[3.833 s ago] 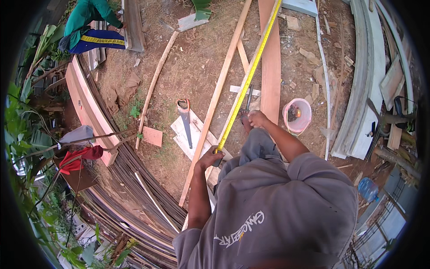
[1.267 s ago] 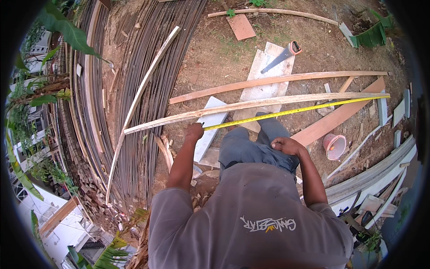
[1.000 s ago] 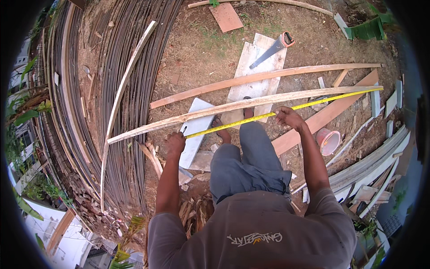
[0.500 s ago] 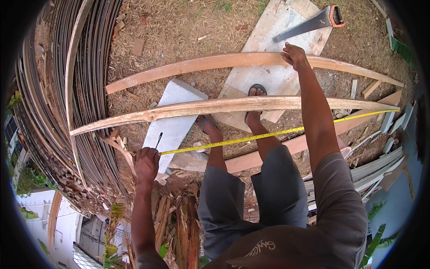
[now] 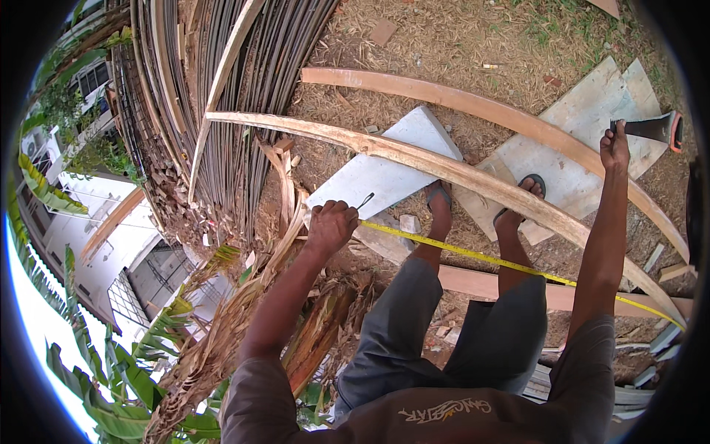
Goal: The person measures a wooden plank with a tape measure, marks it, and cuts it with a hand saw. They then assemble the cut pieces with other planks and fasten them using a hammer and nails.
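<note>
My left hand is closed around a tape measure whose case is mostly hidden, with a dark wrist loop sticking out above. Its yellow blade stretches in front of my legs and under my right forearm to the right end of a pale curved wooden beam. My right hand is raised at the right with curled fingers, overlapping the tip of a handsaw; whether it touches the saw I cannot tell. A second, reddish curved plank lies farther out, passing behind my right hand.
Worn boards and a white slab lie on straw-covered ground around my sandalled feet. A big stack of dark strips stands at the left, crossed by another curved strip. Dry banana stalks are close to my left arm.
My view has turned, so the scene sits tilted. My right hand has gone from over the reddish plank to the saw's tip. My left hand keeps holding the stretched tape measure.
</note>
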`<action>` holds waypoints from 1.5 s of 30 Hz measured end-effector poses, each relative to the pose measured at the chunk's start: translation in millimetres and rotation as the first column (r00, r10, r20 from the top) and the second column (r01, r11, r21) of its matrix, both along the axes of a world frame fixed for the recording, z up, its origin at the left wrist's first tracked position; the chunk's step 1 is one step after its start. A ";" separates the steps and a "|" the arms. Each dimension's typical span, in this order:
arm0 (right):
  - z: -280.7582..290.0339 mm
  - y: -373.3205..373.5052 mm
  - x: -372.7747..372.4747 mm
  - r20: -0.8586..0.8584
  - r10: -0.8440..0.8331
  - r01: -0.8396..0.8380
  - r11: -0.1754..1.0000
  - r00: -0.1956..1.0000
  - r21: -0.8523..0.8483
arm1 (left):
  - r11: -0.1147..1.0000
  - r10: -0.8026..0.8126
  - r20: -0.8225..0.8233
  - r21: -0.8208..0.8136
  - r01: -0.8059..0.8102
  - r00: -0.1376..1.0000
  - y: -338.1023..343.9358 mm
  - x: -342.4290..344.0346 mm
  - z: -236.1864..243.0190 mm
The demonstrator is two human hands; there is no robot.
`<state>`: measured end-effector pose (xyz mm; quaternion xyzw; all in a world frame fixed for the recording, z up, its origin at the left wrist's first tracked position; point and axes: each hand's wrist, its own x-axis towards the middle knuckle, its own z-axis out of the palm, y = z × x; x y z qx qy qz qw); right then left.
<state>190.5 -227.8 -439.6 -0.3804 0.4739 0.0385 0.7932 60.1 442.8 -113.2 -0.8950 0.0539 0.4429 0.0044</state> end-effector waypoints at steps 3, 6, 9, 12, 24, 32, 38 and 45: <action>96.0 -3.6 -29.5 0.066 -0.092 0.090 0.995 0.994 0.037 | 0.999 0.019 -0.023 0.035 -0.018 1.000 -4.7 8.5 27.4; 205.0 -18.3 -71.7 0.044 -0.125 0.124 0.992 0.991 0.015 | 0.999 0.022 -0.039 0.042 -0.020 0.999 -9.9 24.6 58.3; 305.2 -32.2 -117.0 -0.011 -0.049 0.049 0.999 0.999 -0.022 | 1.000 -0.007 0.018 0.022 0.007 1.000 -16.0 44.2 87.0; 391.1 -34.9 -163.8 -0.024 -0.024 0.023 0.999 0.999 -0.042 | 1.000 0.014 -0.038 0.015 -0.014 0.999 -17.3 64.5 104.8; 558.0 167.8 -343.5 0.050 -0.375 0.373 0.886 0.926 -0.274 | 0.993 -0.122 -0.108 -0.007 0.122 0.987 133.2 155.5 41.9; 550.0 536.9 -370.7 -0.209 -0.493 0.334 0.790 0.844 -0.514 | 0.989 -0.096 -0.176 0.093 0.114 0.980 310.0 204.6 -3.5; 436.4 591.4 -339.1 -0.129 -0.754 0.709 0.652 0.644 -0.269 | 0.993 -0.058 -0.110 0.095 0.069 0.992 390.1 211.3 -38.6; 294.4 640.0 -346.3 -0.393 -0.666 0.608 0.743 0.634 -0.280 | 0.993 -0.111 -0.099 0.033 0.115 0.989 409.1 191.7 -121.4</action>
